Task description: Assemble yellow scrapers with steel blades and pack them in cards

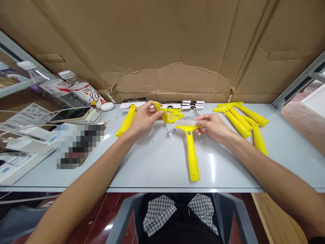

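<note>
My left hand (145, 118) is closed on a yellow plastic clamp piece (161, 113), held up above the tabletop. More flat yellow pieces (176, 118) lie just to its right. In front of me lies a yellow scraper handle (193, 156), its wide head pointing away. The fingers of my right hand (210, 127) are pinched at the right end of that head, on a thin, shiny blade (188, 122) along its far edge. Small silver screws (169, 134) are scattered left of the head. Another shiny strip (196, 113) lies behind my right fingers.
Several yellow scraper handles (237, 118) lie in a pile at right; another handle (127, 121) is beside my left wrist. Small boxes (193, 104) line the cardboard wall (162, 44). Bottles (85, 89), a phone (73, 115) and cables crowd the left. The table's front edge (162, 189) is near me.
</note>
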Action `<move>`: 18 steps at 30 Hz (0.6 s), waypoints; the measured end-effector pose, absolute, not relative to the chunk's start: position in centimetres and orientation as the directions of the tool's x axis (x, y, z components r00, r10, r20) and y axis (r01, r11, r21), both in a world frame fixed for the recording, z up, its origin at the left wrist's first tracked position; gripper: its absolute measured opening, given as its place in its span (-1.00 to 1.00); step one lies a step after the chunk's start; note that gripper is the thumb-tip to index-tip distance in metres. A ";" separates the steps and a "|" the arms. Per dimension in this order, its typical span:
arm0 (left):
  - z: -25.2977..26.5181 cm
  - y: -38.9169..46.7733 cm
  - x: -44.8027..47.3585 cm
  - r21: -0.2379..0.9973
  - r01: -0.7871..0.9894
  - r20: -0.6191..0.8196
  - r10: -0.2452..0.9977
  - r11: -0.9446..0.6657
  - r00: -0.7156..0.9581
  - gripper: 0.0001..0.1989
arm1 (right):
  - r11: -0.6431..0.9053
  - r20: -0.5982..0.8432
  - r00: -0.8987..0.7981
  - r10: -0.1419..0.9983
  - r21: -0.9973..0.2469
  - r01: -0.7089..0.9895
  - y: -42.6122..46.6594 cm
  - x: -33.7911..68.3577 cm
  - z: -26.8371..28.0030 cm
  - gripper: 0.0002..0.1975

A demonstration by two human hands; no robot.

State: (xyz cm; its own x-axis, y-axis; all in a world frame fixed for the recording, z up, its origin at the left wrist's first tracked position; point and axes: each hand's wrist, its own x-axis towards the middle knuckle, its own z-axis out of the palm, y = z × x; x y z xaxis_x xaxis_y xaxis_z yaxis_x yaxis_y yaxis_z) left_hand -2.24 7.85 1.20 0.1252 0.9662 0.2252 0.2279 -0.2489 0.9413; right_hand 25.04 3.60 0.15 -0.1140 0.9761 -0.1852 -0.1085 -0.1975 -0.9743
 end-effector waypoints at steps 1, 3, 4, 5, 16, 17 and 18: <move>1.2 7.7 -2.1 0.946 0.222 0.212 0.969 -0.236 0.125 -0.84 | -0.198 -0.185 -0.114 0.976 -0.974 -0.109 3.6 25.0 0.2 -0.89; 1.1 7.5 -1.8 0.938 0.246 0.223 0.969 -0.243 0.108 -0.88 | -0.198 -0.185 -0.114 0.976 -0.974 -0.109 3.6 25.0 0.2 -0.89; 1.0 7.5 -1.8 0.929 0.267 0.240 0.967 -0.254 0.087 -0.88 | -0.198 -0.186 -0.114 0.976 -0.974 -0.109 3.5 25.0 0.2 -0.89; 0.9 7.6 -1.8 0.923 0.282 0.256 0.965 -0.263 0.062 -0.87 | -0.199 -0.187 -0.114 0.976 -0.974 -0.108 3.5 25.0 0.3 -0.88; 0.5 7.6 -2.3 0.980 -0.050 0.201 0.966 -0.195 0.162 -0.66 | -0.217 -0.206 -0.106 0.973 -0.970 -0.106 3.4 25.0 0.4 -0.87; 0.6 7.4 -2.2 0.980 -0.044 0.199 0.962 -0.194 0.185 -0.63 | -0.220 -0.209 -0.107 0.972 -0.970 -0.105 3.4 25.0 0.4 -0.86; 0.7 7.1 -2.1 0.980 -0.034 0.201 0.958 -0.198 0.205 -0.61 | -0.222 -0.211 -0.107 0.972 -0.969 -0.104 3.4 25.0 0.4 -0.86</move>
State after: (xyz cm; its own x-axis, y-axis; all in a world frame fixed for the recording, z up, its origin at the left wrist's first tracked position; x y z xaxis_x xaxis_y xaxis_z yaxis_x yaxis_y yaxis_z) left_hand -2.14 7.14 0.73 0.2045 0.9580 0.2012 -0.0341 -0.1985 0.9795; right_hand 24.97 3.42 0.42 -0.1072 0.9716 -0.2108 -0.1044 -0.2219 -0.9695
